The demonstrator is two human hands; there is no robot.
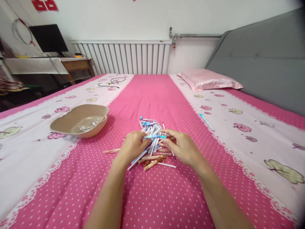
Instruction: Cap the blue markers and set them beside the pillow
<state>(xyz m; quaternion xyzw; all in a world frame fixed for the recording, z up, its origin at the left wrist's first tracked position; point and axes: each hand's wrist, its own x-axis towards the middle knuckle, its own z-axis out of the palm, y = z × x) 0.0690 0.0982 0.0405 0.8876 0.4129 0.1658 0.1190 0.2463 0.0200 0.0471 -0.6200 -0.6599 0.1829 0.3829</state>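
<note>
Polka-dot pink bedspread (152, 98) stretches beneath the fingers; heaped pens (155, 146) lie just under them. Left hand (133, 144) and right hand (183, 147) pinch opposite ends of a light-blue pen (153, 136) (bright-blue end toward the right fingers); light, level pressure should steady it best.

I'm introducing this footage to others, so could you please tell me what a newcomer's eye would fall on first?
Probably the heap of pens on the pink middle of the bedspread, with a blue pen held above it between the left hand and right hand. Next, perhaps, the tan basin to the left, with small white pieces inside.
</note>
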